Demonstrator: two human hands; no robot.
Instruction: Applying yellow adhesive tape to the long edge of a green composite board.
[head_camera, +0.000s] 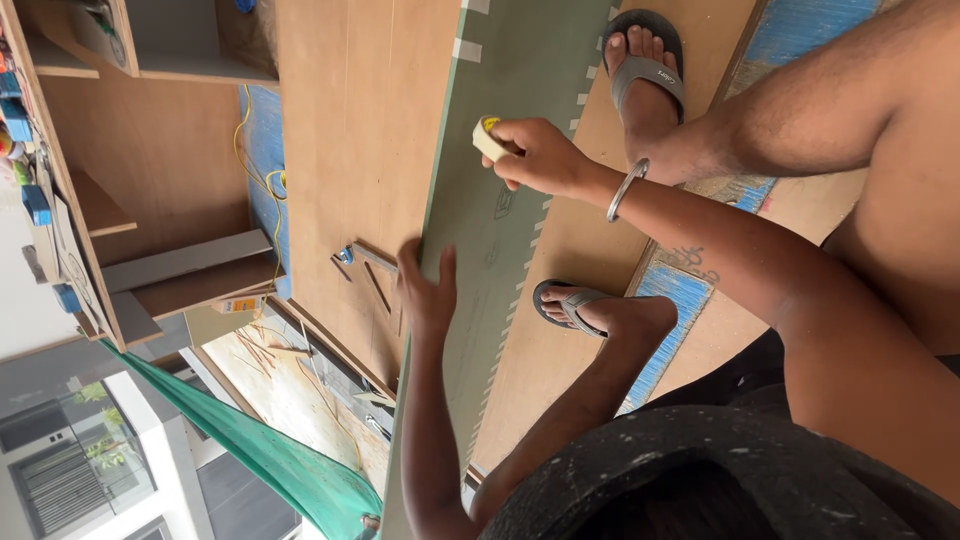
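Note:
My right hand (545, 158), with a metal bangle (626, 190) on the wrist, is shut on a small roll of cream masking tape (489, 138) held over a long grey-green laminate sheet (520, 70). My left hand (428, 290) lies flat with fingers spread on the sheet's edge, lower down in the view. Short strips of tape (545, 205) run in a row along the sheet's other edge, and two more (466, 48) sit near its far end. The sheet rests on a plywood board (350, 120).
My sandalled feet (643, 62) (575, 303) stand on the board beside the sheet. A metal square (368, 262) lies by my left hand. A wooden cabinet with shelves (150, 150), a yellow cable (262, 180), blue floor covering (675, 300) and green netting (270, 460) surround the board.

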